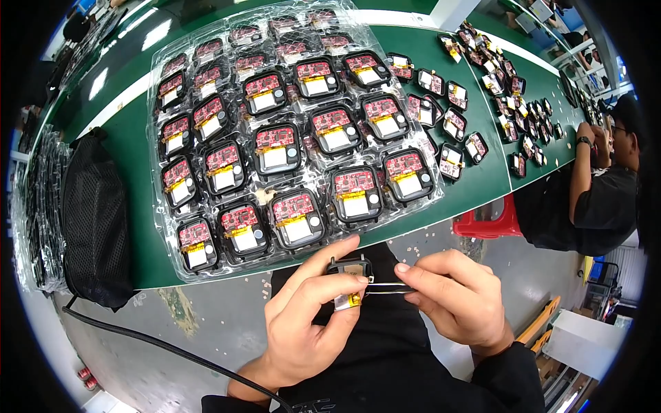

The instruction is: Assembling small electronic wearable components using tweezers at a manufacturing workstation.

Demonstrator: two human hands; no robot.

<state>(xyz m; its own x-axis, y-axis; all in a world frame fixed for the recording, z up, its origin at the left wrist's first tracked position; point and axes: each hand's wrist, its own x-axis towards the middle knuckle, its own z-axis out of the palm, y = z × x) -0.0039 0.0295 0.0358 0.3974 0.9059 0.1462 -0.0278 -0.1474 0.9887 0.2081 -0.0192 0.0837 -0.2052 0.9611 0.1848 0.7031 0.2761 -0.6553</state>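
Above my lap, my left hand [303,330] is closed around a small black-framed device housing [336,264]. Below its frame, a silver battery [342,303] with yellow tape shows between the fingers. My right hand [461,296] pinches a pair of metal tweezers [385,289]. Their tips reach the housing next to my left fingertips; whether they grip a part is too small to tell. Just beyond my hands, a clear plastic tray [157,131] holds rows of similar black housings [296,220] with red circuit boards and silver batteries.
The tray lies on a green worktable [413,199]. More loose housings [451,162] are scattered at its right. A black mesh bag [96,220] and stacked clear trays [41,206] stand left. A black cable [165,347] crosses to my left forearm. Far right, a co-worker [592,186] sits near a red stool [489,220].
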